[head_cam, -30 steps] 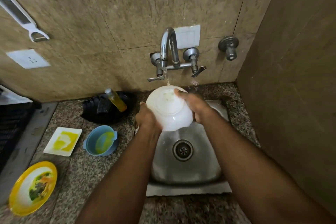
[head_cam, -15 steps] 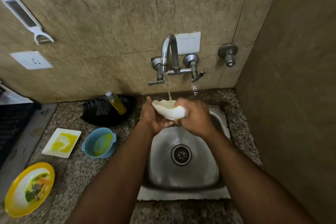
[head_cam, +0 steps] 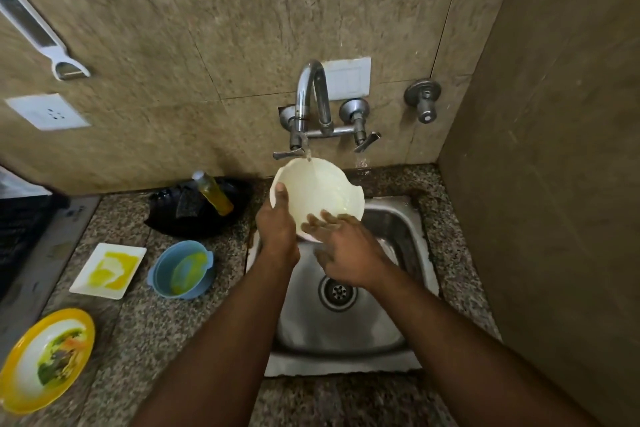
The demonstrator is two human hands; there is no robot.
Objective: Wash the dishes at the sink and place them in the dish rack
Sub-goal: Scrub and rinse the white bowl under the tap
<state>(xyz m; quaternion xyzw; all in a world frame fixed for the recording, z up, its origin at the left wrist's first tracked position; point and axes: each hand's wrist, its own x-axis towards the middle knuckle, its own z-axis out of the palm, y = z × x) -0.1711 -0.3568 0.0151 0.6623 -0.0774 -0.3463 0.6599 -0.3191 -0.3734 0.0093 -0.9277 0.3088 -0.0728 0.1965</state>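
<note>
The left hand [head_cam: 277, 229] pinches the near-left rim of the white bowl [head_cam: 317, 192], thumb hooked over the rim into the bowl, the other fingers hidden behind the wall; the right hand [head_cam: 341, 253] lies with its fingers [head_cam: 317, 224] straight and spread against the inner wall at the near side, rubbing rather than gripping; the bowl is tilted with its mouth toward the person, directly under the tap [head_cam: 310, 104], whose stream falls into it, and above the back of the sink [head_cam: 405, 229]. Left of the sink sit a blue bowl [head_cam: 181, 269], a white square plate [head_cam: 108, 270] and a yellow plate [head_cam: 45, 359], all soiled. The bowl looks rigid, fairly light and, being wet, likely slippery; if ceramic it would chip against steel; the rim, thumb inside and fingers outside, seems the surest hold.
</note>
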